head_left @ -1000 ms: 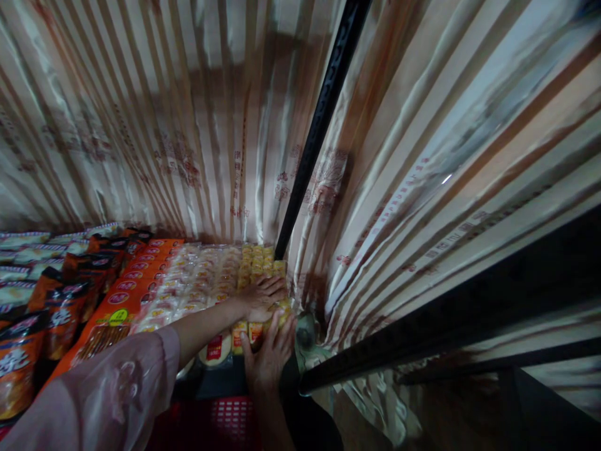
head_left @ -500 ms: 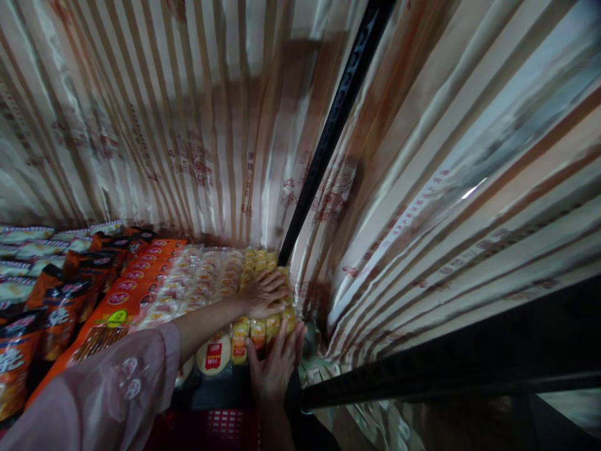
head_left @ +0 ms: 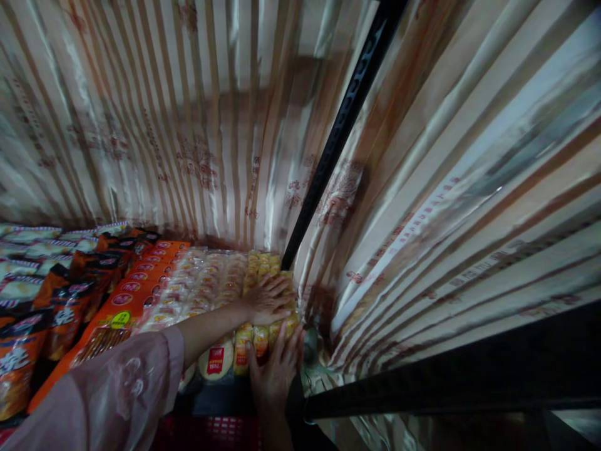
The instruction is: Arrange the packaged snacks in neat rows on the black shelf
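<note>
Small yellow-wrapped snack packs (head_left: 242,352) stand in rows at the right end of the shelf. Across their tops lies my left hand (head_left: 267,302), flat, with its fingers spread to the right. My right hand (head_left: 277,371) rests against the front right corner of the same packs, fingers stretched upward and thumb apart. Just left of the yellow rows are clear-wrapped round pale pastries (head_left: 216,358), the front one with a red label. My left forearm passes over these pastries and hides part of them.
Orange bags of stick snacks (head_left: 141,272), black-and-orange bags (head_left: 63,313) and pale packets (head_left: 21,287) fill the left side. A black post (head_left: 331,150) rises behind the packs. A dark rail (head_left: 422,382) runs at right, before a striped curtain (head_left: 211,125). A red basket (head_left: 225,432) sits below.
The view has shifted slightly, and the picture is dimmer. Both hands stay against the yellow packs with almost the same pose.
</note>
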### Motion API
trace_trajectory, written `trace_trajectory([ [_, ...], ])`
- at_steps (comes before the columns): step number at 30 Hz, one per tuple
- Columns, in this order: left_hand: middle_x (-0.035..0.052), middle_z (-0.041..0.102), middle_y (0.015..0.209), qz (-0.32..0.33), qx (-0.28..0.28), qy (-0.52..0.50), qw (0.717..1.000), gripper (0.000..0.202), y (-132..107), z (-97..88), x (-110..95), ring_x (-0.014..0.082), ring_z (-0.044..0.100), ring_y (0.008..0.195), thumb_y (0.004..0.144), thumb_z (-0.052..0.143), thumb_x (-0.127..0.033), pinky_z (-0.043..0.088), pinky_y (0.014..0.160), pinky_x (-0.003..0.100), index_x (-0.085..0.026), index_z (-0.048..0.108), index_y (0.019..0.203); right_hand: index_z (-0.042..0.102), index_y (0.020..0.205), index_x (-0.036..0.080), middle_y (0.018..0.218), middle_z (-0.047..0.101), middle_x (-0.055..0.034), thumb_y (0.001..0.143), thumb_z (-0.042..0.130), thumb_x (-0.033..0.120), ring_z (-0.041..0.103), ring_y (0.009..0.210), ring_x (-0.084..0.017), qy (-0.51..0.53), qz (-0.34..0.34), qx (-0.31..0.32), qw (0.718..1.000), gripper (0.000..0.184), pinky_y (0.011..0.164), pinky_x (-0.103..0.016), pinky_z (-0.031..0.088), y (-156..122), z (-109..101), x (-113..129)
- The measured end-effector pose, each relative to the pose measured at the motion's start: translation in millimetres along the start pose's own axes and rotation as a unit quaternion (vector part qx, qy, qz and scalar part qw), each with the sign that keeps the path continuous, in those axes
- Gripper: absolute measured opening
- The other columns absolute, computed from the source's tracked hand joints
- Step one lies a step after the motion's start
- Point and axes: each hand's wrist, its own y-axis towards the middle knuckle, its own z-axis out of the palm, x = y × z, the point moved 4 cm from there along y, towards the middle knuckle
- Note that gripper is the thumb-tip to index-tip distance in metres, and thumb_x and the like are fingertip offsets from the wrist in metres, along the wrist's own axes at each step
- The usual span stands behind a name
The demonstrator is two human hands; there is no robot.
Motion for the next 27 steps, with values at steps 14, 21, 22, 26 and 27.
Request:
trace_trajectory([
  [14, 0.0082, 0.022, 0.15, -0.002, 0.059, -0.024, 0.998, 0.059, 9, 16.1, -7, 0.0221, 0.016, 0.14, 0.094, 0.023, -0.052, 0.006, 0.114, 0.046, -0.018, 0.031, 0.141, 0.027, 0.141, 0.003, 0.146, 0.021, -0.0286, 0.079, 0.043, 0.068, 0.02, 0.134, -0.041, -0.008, 0.001, -0.005, 1.0, 0.09, 0.096, -0.059, 0.033, -2, 2, -3],
  [21, 0.0069, 0.026, 0.15, -0.033, -0.014, 0.005, 0.999, 0.058, 19, 4.8, 25, 0.0219, 0.017, 0.14, 0.094, 0.018, -0.051, 0.006, 0.114, 0.046, -0.019, 0.033, 0.14, 0.027, 0.141, 0.004, 0.146, 0.02, -0.0287, 0.08, 0.045, 0.066, 0.02, 0.134, -0.042, -0.004, -0.006, -0.017, 1.0, 0.089, 0.095, -0.061, 0.034, -3, 2, -2],
  [22, 0.0073, 0.028, 0.149, -0.028, -0.016, 0.009, 0.999, 0.058, 18, 8.2, 29, 0.0219, 0.018, 0.14, 0.094, 0.019, -0.052, 0.007, 0.114, 0.046, -0.018, 0.034, 0.139, 0.027, 0.141, 0.005, 0.146, 0.02, -0.0286, 0.08, 0.045, 0.066, 0.02, 0.134, -0.042, -0.004, -0.003, -0.017, 1.0, 0.088, 0.094, -0.061, 0.034, -3, 2, -2],
  [26, 0.008, 0.032, 0.147, -0.005, -0.048, 0.026, 0.999, 0.059, 13, 21.1, 34, 0.0207, 0.021, 0.139, 0.093, 0.023, -0.052, 0.009, 0.114, 0.043, -0.017, 0.034, 0.139, 0.031, 0.139, 0.004, 0.145, 0.022, -0.0291, 0.08, 0.045, 0.066, 0.021, 0.134, -0.042, -0.004, -0.003, -0.012, 1.0, 0.087, 0.094, -0.061, 0.035, -4, 4, -3],
  [27, 0.0082, 0.033, 0.147, -0.003, -0.051, 0.029, 0.998, 0.059, 12, 23.6, 34, 0.0206, 0.023, 0.138, 0.093, 0.024, -0.052, 0.01, 0.114, 0.042, -0.017, 0.035, 0.139, 0.031, 0.138, 0.003, 0.144, 0.023, -0.0294, 0.08, 0.045, 0.066, 0.022, 0.134, -0.042, -0.004, -0.004, -0.011, 1.0, 0.087, 0.094, -0.061, 0.035, -4, 5, -4],
])
